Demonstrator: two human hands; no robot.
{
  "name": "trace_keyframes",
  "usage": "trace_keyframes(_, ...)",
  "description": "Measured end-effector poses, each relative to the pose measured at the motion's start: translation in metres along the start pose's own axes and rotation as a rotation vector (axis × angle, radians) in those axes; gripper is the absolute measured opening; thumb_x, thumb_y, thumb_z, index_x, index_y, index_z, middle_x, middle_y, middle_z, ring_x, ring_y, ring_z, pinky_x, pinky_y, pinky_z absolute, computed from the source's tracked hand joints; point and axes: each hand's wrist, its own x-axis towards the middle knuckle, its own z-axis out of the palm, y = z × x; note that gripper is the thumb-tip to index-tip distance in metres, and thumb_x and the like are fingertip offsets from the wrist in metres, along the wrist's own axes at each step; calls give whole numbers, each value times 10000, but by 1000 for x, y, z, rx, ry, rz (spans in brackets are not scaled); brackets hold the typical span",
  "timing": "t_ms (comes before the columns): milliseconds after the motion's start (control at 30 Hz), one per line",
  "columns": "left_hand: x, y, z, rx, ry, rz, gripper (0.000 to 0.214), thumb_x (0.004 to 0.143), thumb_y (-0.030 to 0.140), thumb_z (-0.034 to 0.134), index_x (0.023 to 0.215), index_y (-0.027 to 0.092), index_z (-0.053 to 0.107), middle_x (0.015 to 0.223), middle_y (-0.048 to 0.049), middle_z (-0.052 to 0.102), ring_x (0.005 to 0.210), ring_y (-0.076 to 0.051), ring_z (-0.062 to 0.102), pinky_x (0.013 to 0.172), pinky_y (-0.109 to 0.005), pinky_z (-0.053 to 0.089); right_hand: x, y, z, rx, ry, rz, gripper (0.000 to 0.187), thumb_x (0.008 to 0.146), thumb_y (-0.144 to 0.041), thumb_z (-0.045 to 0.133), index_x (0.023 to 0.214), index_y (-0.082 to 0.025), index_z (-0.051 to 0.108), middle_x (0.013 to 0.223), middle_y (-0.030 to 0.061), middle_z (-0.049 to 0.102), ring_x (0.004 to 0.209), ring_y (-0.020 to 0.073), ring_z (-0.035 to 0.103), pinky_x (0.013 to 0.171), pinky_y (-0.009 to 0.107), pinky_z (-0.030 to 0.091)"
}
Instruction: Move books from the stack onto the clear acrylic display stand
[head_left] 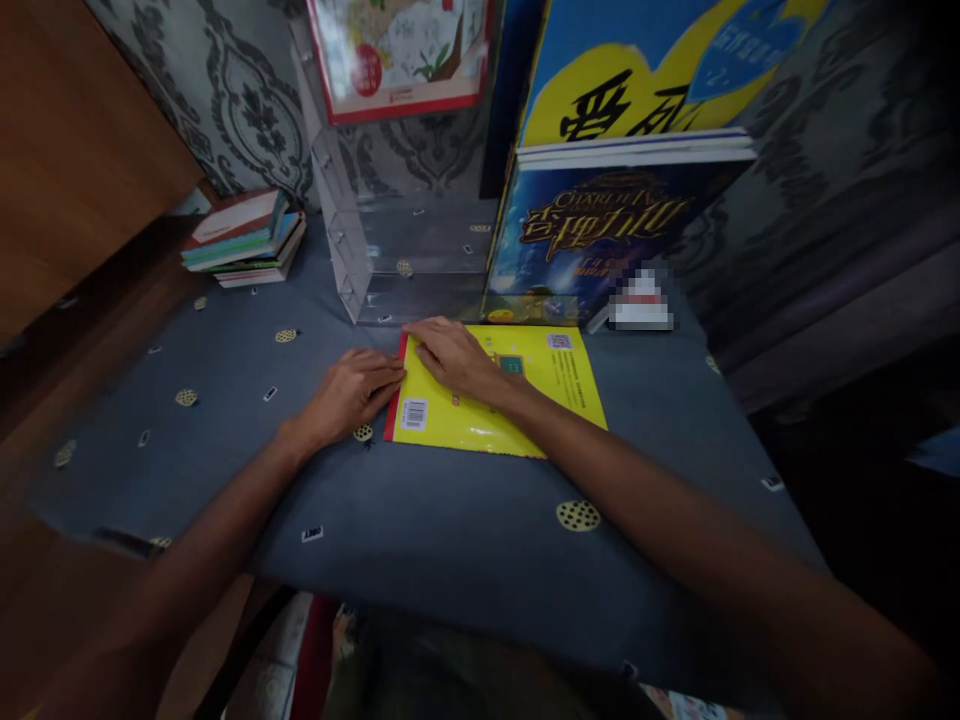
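Observation:
A yellow book (480, 432) with a red spine lies flat on the cloth-covered table, its barcode side facing up. My right hand (459, 360) rests palm down on the upper left of the cover, fingers stretched toward the spine. Beside the spine lies my left hand (339, 398), its extended fingertips touching the red edge. The far edge of the book is close to a clear acrylic display rack (352, 240).
A dark blue book (600, 235) and a taller blue and yellow book (645, 70) stand in the rack's right side. Its upper left holds a red-edged book (405, 60). Left of it sits a stack of books (247, 240). A pixelated white object (643, 305) stands at right.

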Motion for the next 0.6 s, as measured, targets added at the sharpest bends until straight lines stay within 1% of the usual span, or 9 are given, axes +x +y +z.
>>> trace_keyframes(167,-19,26,-10,-42,23,27,246,995,216,563,1172,206,734,1107,-103,780,1039,-240,737,893,-434,570,-1,0,0,21,14,4,404,970,-139,422,1324,-155,615,1311,135,672,1252,280,556,1067,468,428)
trace_keyframes(400,-50,63,-20,-45,30,0,350,974,140,578,1306,219,653,1172,-94,761,1063,-212,725,937,-414,566,0,-2,0,21,-2,11,413,967,-135,423,1333,-136,613,1324,151,664,1243,281,555,1061,463,414)
trace_keyframes(500,-60,72,-18,-33,46,-42,347,971,125,573,1299,210,650,1202,-99,751,1091,-216,718,961,-423,561,0,-2,-2,10,-13,8,391,976,-141,425,1318,-140,614,1327,143,664,1252,281,554,1066,457,414)
trace_keyframes(600,-64,76,-14,-8,67,-79,320,969,120,568,1264,201,662,1221,-109,743,1099,-224,717,967,-437,567,0,-6,-5,-29,-33,2,346,996,-155,429,1283,-157,624,1330,138,663,1260,284,558,1068,461,416)
